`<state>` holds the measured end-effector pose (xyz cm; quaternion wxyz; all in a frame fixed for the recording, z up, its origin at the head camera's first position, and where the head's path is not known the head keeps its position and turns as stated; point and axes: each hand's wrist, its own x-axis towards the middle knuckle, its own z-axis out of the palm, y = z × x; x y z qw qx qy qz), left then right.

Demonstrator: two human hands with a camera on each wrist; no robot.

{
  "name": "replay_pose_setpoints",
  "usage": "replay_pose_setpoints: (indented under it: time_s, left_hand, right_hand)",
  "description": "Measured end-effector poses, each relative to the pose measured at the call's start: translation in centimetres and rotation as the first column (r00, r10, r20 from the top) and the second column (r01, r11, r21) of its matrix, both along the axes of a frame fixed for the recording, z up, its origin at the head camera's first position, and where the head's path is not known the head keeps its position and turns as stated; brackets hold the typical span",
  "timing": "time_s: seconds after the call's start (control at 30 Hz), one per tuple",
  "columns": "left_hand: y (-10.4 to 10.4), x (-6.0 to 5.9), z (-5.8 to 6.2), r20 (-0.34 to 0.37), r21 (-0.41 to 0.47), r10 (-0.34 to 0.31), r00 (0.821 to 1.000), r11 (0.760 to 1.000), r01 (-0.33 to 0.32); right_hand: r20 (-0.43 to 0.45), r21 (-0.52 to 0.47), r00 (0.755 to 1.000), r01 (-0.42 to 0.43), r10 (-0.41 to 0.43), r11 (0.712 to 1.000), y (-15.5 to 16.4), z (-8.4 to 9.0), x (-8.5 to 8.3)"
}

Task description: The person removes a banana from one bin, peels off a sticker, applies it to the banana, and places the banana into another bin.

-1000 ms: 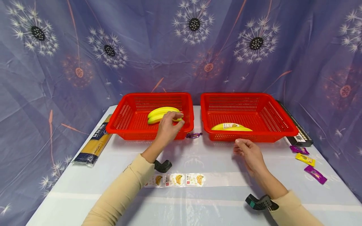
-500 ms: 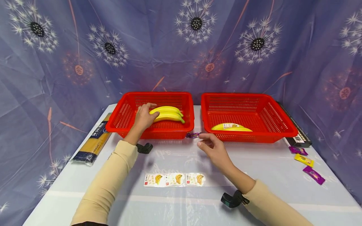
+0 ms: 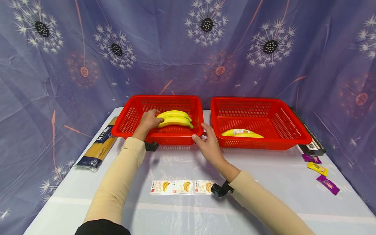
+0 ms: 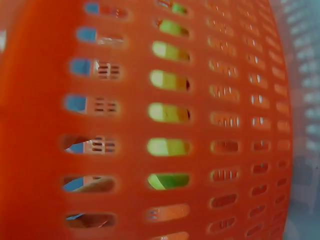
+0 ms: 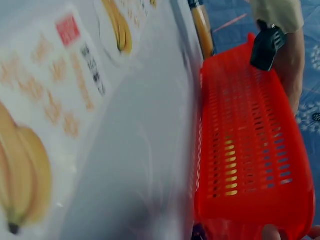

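White table, left hand gripping bananas, right hand touching basket

A pale table fills the lower part of the head view, its top smooth and glossy under a clear film that catches soft light. Behind the table, and wrapping round both of its sides, hangs a blue-violet cloth backdrop, creased and folded, printed with white dandelion heads with dark centres, dusky pink seed heads and thin orange stems. The cloth drops below the table's edges on either side.
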<state>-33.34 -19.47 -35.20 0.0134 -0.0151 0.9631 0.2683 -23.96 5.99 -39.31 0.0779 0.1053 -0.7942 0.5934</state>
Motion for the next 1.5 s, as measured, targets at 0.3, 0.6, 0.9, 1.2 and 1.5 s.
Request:
replay_pose_setpoints:
  time_s: [0.3, 0.6, 0.9, 1.2, 1.5]
  left_hand:
    - [-0.2, -1.1, -0.7, 0.093, -0.045, -0.034, 0.995, 0.998, 0.038]
    - [-0.2, -1.8, -1.6, 0.202, -0.028, -0.122, 0.972, 0.991, 0.13]
    - [-0.1, -1.5, -1.7, 0.198, 0.033, -0.148, 0.969, 0.989, 0.144]
    - [0.1, -1.7, -1.6, 0.064, -0.116, -0.108, 0.992, 0.987, 0.115]
    - [0.1, -1.2, -1.0, -0.084, -0.096, -0.091, 0.992, 0.992, 0.083]
  right_hand:
    - [-0.071, 0.07, 0.996, 0.053, -0.048, 0.996, -0.6, -1.1, -2.0]
    - [-0.094, 0.123, 0.995, 0.046, -0.034, 0.991, -0.3, -1.2, -2.4]
    - [-0.09, 0.133, 0.996, 0.021, -0.009, 0.991, -0.1, -1.3, -2.5]
    - [-0.109, 0.155, 0.994, 0.018, -0.001, 0.988, 0.2, -1.2, -2.5]
    - [-0.095, 0.19, 0.995, 0.012, 0.006, 0.982, 0.3, -1.0, -2.5]
